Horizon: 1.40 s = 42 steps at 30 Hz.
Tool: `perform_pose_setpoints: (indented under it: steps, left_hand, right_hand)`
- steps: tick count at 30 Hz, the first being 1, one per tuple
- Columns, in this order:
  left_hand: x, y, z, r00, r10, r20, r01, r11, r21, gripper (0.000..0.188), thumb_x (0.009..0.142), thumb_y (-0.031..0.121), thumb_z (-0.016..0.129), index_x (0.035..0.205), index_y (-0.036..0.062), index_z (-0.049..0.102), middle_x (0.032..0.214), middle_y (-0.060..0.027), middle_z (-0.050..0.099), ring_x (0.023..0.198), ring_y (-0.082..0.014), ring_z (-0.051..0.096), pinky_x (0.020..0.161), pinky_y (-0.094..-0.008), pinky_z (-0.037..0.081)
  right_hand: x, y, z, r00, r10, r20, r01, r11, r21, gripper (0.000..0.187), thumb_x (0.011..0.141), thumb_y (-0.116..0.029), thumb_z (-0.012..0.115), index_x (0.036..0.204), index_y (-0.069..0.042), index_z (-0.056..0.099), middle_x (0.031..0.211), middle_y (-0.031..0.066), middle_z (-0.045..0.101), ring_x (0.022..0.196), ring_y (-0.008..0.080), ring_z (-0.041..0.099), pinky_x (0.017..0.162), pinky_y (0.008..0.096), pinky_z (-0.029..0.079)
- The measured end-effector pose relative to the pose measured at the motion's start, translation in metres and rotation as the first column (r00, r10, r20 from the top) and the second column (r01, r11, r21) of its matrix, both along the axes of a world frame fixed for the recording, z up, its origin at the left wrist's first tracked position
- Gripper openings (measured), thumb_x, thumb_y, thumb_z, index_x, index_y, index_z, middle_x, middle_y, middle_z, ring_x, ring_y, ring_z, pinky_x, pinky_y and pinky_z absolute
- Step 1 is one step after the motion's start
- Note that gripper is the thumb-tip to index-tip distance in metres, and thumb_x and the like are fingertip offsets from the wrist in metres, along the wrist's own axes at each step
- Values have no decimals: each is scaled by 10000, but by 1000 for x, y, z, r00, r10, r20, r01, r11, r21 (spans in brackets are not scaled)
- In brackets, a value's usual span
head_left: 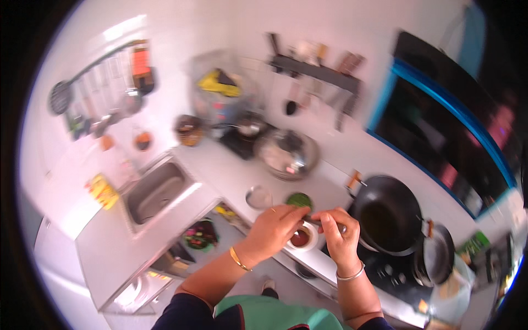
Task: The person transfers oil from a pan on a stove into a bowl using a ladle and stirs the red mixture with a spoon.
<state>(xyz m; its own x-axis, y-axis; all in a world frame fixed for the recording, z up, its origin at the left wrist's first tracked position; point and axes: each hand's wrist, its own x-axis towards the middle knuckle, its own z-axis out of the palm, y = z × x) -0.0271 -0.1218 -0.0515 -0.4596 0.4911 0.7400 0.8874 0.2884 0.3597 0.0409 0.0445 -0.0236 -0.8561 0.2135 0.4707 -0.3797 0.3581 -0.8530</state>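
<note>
Here, the right hand (341,241) grips a half-hidden utensil (314,222); whether the left hand (275,228) grips is unclear.

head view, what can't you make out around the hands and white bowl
Held utensil, head view: partly covered by the right hand.
Left hand, head view: its own back hides what the fingertips touch.
Reddish contents of the white bowl, head view: too small, blurred to identify.
</note>
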Motion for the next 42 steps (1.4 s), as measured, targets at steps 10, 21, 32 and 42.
perform_pose_setpoints:
  steps: [10, 21, 32, 42]
  left_hand:
    - [14, -340, 44, 873, 476, 110, -484, 874, 56, 239, 931, 134, 542, 1154, 48, 552, 972, -151, 613, 847, -356, 616, 707, -422, 487]
    - [-73, -712, 196, 856, 493, 154, -516, 821, 244, 228, 969, 50, 444, 1166, -9, 543, 970, -79, 631, 862, -119, 601, 802, -264, 492]
    - [-170, -879, 379, 893, 400, 206, -443, 700, 561, 253, 975, 89, 454, 1201, 0, 521, 1027, -94, 633, 899, -148, 638, 793, -285, 541]
    - [-234, -937, 433, 904, 396, 162, -400, 646, 650, 334, 913, 135, 598, 1213, 1, 534, 996, -56, 656, 931, -131, 612, 657, -240, 497]
  right_hand:
    - [-110, -336, 29, 683, 665, -303, -591, 747, 306, 192, 788, -77, 730, 945, -16, 636, 921, 120, 650, 788, 258, 631, 714, 311, 495]
    - [-229, -739, 183, 367, 779, -509, -760, 567, 318, 333, 877, -92, 627, 1180, 29, 560, 922, 137, 581, 767, 231, 651, 709, 338, 517]
    - [-319, -944, 357, 327, 829, -453, -842, 474, 259, 367, 950, -254, 484, 1209, 2, 526, 982, 175, 605, 798, 275, 643, 723, 360, 516]
    - [-349, -995, 385, 467, 820, -331, -857, 512, 60, 433, 981, -164, 458, 1392, -48, 386, 960, 78, 595, 751, 157, 616, 650, 304, 518]
